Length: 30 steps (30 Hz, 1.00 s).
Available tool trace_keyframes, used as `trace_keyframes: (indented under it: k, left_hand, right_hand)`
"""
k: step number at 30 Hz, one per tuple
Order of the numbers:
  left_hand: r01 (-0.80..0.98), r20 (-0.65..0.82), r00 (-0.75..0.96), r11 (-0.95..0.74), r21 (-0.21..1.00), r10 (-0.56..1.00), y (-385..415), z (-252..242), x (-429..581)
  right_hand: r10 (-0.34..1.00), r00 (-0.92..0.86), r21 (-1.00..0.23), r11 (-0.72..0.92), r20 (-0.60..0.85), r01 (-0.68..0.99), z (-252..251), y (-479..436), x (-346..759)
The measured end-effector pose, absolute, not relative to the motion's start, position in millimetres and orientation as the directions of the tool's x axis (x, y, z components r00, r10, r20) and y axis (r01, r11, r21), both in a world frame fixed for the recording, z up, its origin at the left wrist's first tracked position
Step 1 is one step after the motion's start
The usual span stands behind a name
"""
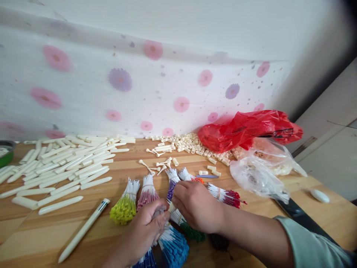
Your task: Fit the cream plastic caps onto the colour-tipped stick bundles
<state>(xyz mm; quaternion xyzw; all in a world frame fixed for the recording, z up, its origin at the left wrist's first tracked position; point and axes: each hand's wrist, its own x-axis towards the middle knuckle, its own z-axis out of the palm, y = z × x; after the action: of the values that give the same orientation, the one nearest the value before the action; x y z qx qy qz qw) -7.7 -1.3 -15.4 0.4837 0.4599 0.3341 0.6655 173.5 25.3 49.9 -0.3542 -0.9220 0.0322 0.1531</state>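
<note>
My left hand (149,229) is closed around something small, shiny and greyish, mostly hidden by the fingers. Touching or nearly touching it, my right hand (196,206) has its fingers pinched together; a bit of something pale shows at their tips. Under and around both hands lie banded bundles of thin pen refills: yellow (124,208), pink (147,192), purple (172,186), red (228,196), green (192,231) and light blue (174,245). A dark blue bundle (146,259) is partly covered by my left hand. One assembled multicolour pen (83,230) rests to the left.
Many cream pen barrels (69,163) are heaped at left. Small slotted cream parts (192,143) and stalked pieces (164,163) lie at the back. A red plastic bag (248,130) and clear bags (259,171) sit right, near a white oval object (319,195). A green container (7,158) stands far left.
</note>
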Motion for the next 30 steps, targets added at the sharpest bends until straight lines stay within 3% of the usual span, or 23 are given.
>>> trace_keyframes:
  k: [3, 7, 11, 20, 27, 30]
  left_hand:
    - [-0.054, -0.295, 0.374, 0.338, 0.94, 0.879, -1.9, -14.3, -6.8]
    - [-0.199, -0.275, 0.407, 0.379, 0.904, 0.871, -3.4, -13.0, -5.8]
    - [-0.223, -0.267, 0.416, 0.382, 0.897, 0.869, -5.3, -13.2, -5.1]
    - [-0.197, -0.317, 0.319, 0.39, 0.9, 0.893, -5.2, -13.6, -0.6]
    - [-0.365, -0.405, 0.391, 0.543, 0.756, 0.827, 1.2, -8.3, 3.1]
    - [-0.456, -0.359, 0.398, 0.522, 0.721, 0.844, 7.9, -5.4, 0.1]
  right_hand:
    - [0.67, -0.705, -0.189, 0.742, 0.231, 0.643, 50.7, 25.9, 175.0]
    - [0.528, -0.801, -0.159, 0.849, 0.283, 0.504, 58.6, 31.3, 182.9]
    - [0.443, -0.852, -0.11, 0.896, 0.278, 0.43, 64.5, 32.6, 184.1]
    - [0.691, -0.702, -0.398, 0.7, 0.172, 0.592, 57.3, 28.6, 171.8]
    - [0.759, -0.635, -0.439, 0.624, 0.144, 0.647, 64.2, 44.0, 175.0]
    - [0.89, -0.454, -0.431, 0.424, 0.036, 0.797, 61.8, 78.6, 196.4]
